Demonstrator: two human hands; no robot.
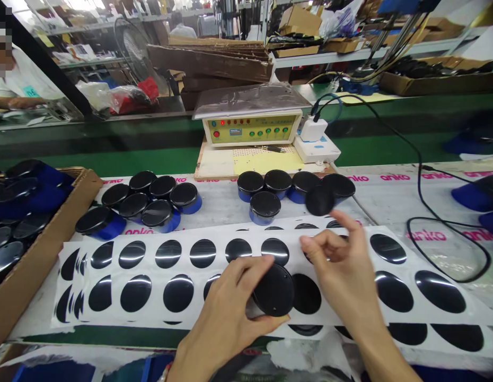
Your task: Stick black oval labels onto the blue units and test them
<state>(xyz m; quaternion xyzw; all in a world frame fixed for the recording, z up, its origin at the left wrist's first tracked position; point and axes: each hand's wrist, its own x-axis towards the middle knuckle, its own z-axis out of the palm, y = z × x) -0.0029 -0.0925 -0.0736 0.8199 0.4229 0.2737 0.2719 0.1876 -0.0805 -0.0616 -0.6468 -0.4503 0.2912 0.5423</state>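
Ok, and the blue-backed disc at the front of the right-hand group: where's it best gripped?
Grip the blue-backed disc by its blue side wall, coming from the near side. It stands forward of the discs behind it, so that side looks open, and the wall probably gives a surer hold than the flat, glossy black top.

The left hand sits low and turned inward, its thumb and fingers closed in a grip. The right hand is raised just beside it, fingers curled loosely, thumb held apart — the right wrist angled slightly.
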